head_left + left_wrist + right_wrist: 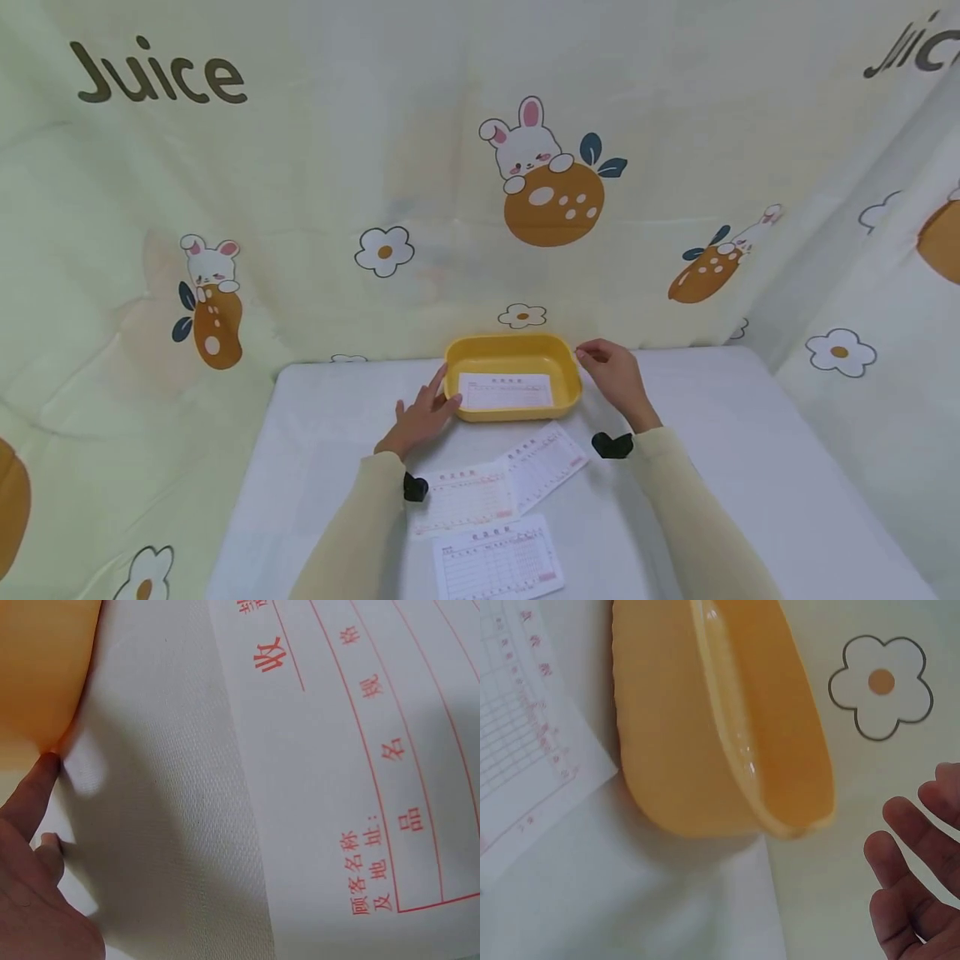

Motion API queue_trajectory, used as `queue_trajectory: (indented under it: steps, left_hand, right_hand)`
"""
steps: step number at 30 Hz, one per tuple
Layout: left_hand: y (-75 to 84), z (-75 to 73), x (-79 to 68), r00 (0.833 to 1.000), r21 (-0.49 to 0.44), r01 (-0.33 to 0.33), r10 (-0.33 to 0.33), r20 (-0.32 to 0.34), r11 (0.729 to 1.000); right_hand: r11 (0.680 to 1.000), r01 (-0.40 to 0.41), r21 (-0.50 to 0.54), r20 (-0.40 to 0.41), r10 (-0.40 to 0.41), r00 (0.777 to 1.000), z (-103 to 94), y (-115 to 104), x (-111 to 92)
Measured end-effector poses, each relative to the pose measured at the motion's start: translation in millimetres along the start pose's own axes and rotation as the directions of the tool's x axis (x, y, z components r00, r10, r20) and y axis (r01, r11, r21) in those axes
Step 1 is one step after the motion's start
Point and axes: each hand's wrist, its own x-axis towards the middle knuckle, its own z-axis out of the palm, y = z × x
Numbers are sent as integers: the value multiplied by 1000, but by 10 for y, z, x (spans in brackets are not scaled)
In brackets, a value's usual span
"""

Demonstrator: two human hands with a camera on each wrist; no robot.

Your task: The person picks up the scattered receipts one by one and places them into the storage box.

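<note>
A yellow plastic basket (513,352) stands at the back of the table, with a printed receipt form (506,392) lying inside. My left hand (425,417) is at its left side, fingers extended; in the left wrist view a fingertip of that hand (41,877) touches the outer wall of the basket (45,667). Beside the right end is my right hand (617,379). In the right wrist view its loosely bent fingers (889,859) are apart from the basket (667,727) and hold nothing.
Three more receipt forms lie in front of the basket: a red-printed one (468,500), a slanted one (545,467) overlapping it, and one nearest me (498,562). Behind the white table (315,442) hangs a curtain (315,250) with rabbits and flowers.
</note>
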Motion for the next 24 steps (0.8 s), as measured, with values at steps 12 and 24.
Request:
queue_trajectory:
  steps: [12,24]
  left_hand:
    - [-6,-22,-19,1000,13,20,-20,0,1000]
    - [15,13,20,999,19,37,-37,10,999]
  right_hand:
    - [999,-38,-20,-42,37,998,-138,310,-187]
    - [990,-137,-42,-21,136,990,-85,516,-344]
